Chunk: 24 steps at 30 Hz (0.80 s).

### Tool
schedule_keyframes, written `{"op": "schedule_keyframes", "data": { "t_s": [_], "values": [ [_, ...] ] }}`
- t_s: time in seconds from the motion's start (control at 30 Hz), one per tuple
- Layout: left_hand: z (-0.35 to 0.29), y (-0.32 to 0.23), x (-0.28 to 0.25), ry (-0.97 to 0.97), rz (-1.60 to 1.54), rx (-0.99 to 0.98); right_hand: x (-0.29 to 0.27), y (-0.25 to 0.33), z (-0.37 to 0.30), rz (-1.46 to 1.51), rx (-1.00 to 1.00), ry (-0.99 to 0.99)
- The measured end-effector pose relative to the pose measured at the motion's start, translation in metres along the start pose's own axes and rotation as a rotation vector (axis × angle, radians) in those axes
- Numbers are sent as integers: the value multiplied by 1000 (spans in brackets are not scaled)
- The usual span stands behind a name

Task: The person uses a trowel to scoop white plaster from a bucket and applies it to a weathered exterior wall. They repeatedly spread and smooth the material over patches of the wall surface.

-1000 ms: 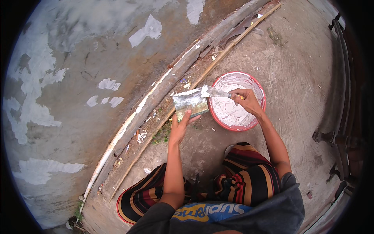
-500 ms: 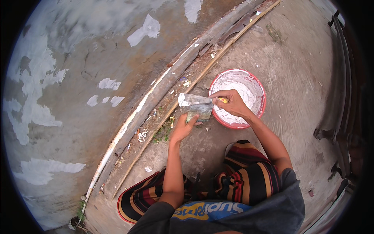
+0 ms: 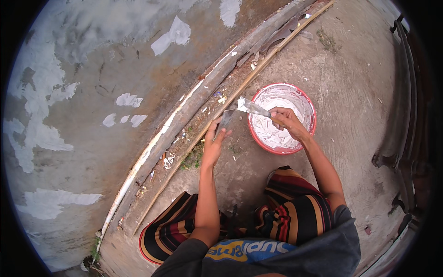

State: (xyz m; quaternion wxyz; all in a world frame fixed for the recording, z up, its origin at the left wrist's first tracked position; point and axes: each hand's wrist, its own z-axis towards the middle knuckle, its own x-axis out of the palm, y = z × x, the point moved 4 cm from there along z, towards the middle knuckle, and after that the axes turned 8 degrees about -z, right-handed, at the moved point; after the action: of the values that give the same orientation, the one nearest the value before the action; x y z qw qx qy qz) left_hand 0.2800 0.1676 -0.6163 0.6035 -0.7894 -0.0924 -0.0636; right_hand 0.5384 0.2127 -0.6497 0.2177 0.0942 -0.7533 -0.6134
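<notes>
My right hand is closed round the handle of a putty knife, over the near-left part of the bucket. White putty clings to the end of its blade, which points left. In my left hand is a thin grey scraper plate, tilted nearly edge-on, its upper edge close to the knife's tip. A small gap shows between the two tools. Below the right hand stands a red-rimmed bucket, its inner wall smeared with white putty.
A grey wall with white putty patches rises on the left. Along its foot run a pipe and a long wooden strip, with debris between. Dark metalwork stands at the right edge. My knees are under a striped cloth.
The putty knife has drawn away from the plate, up and to the right, with my right hand. My left hand has shifted slightly left and turned the plate from nearly flat to edge-on.
</notes>
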Motion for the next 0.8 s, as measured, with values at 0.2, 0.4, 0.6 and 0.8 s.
{"op": "schedule_keyframes", "data": {
  "t_s": [0.2, 0.4, 0.6, 0.8],
  "values": [
    [-4, -30, 9, -140, 599, 580, 16, -7, 7, 61, -6, 65],
    [-19, -51, 27, -151, 703, 636, 14, -5, 4, 129, 25, 31],
    [-11, -29, 10, -285, 646, 697, 19, 1, 4, 127, 13, 51],
    [-10, -39, -18, -546, 777, 705, 19, -11, 2, 91, 9, 45]
  ]
}}
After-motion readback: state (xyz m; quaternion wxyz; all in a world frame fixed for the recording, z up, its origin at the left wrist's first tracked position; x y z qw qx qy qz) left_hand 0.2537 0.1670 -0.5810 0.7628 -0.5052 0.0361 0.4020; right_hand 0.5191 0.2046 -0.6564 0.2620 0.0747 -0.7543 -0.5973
